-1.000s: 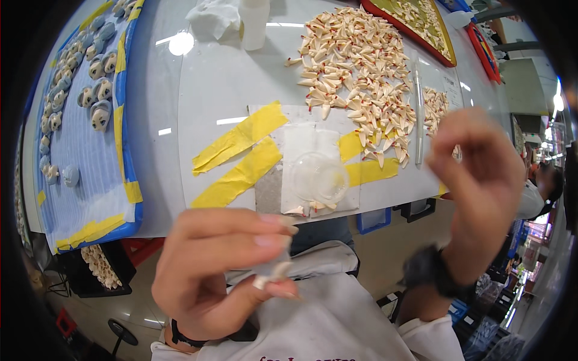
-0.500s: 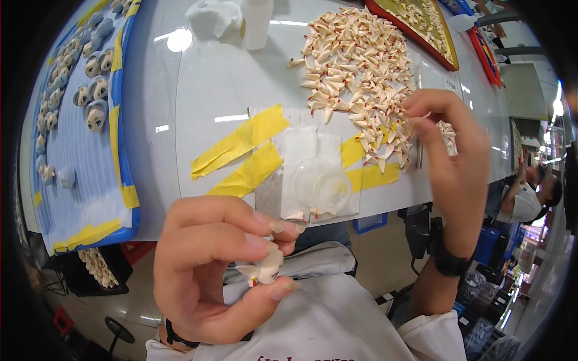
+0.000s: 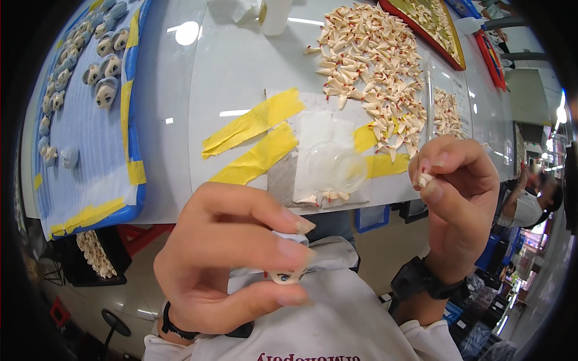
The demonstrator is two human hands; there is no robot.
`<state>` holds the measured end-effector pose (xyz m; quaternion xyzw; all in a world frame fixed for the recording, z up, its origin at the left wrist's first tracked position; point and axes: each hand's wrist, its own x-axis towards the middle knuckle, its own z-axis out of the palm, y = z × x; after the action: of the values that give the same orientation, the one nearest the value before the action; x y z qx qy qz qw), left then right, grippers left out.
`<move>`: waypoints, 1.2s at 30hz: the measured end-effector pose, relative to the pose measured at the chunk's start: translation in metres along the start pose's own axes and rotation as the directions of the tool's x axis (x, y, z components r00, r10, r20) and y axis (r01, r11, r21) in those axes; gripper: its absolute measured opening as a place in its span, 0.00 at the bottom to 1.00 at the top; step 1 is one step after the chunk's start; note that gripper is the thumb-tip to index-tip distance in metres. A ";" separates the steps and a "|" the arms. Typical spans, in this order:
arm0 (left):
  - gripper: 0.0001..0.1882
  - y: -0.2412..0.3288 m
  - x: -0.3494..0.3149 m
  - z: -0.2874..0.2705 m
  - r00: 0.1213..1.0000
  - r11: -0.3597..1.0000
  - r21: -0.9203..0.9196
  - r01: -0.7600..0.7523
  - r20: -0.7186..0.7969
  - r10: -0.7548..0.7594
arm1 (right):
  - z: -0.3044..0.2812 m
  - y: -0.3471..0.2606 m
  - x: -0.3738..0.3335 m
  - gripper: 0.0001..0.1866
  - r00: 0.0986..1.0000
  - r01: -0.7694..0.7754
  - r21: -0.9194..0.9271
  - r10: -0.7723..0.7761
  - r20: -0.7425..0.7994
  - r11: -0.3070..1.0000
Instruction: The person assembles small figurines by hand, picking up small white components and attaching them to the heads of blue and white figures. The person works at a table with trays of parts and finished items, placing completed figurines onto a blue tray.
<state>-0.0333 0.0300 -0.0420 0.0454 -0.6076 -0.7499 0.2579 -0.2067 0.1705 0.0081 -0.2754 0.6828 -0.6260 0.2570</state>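
My left hand (image 3: 223,253) is closed round a small doll head (image 3: 288,276) with a painted blue eye and pale blue hair. Its fingers hide much of the head, which they hold in front of my shirt. Over the table's right front edge, my right hand (image 3: 460,186) pinches a small cream pointed piece (image 3: 424,180) between thumb and fingertips. Beyond that hand spreads a big heap of similar cream pieces with red tips (image 3: 367,60). A clear round dish (image 3: 337,168) lies between the hands on a taped-down mat, with a few cream pieces (image 3: 335,196) at its near side.
A blue tray (image 3: 131,102) on the left holds several doll heads (image 3: 105,93) on a pale cloth. Yellow tape strips (image 3: 256,123) cross the mat. A white bottle (image 3: 276,17) stands at the back; a red-rimmed tray (image 3: 442,51) sits far right. Another person (image 3: 530,204) is at right.
My right hand has drawn back from the heap toward me, with a cream piece now in its pinch. My left hand has turned the doll head so its face shows.
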 end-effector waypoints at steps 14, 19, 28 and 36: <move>0.19 0.003 -0.003 -0.004 0.997 0.994 0.069 0.082 0.003 -0.082 | 0.017 0.007 0.001 0.09 0.981 0.115 -0.225 -0.146 -0.130 0.968; 0.17 -0.001 -0.002 -0.004 0.997 0.997 -0.028 0.071 0.006 -0.071 | 0.016 0.001 -0.001 0.08 0.995 -0.026 -0.083 0.018 -0.098 0.996; 0.21 0.002 -0.006 0.008 0.972 0.965 -0.220 0.146 -0.152 -0.182 | 0.003 -0.001 -0.013 0.09 1.000 -0.022 0.042 0.021 0.007 0.999; 0.21 0.004 -0.007 0.011 0.964 0.958 -0.221 0.181 -0.153 -0.217 | 0.015 0.002 -0.016 0.08 0.983 0.114 -0.272 -0.149 -0.111 0.956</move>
<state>-0.0300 0.0420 -0.0372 0.1457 -0.4944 -0.8236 0.2367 -0.1852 0.1710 0.0047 -0.3105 0.7557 -0.5617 0.1305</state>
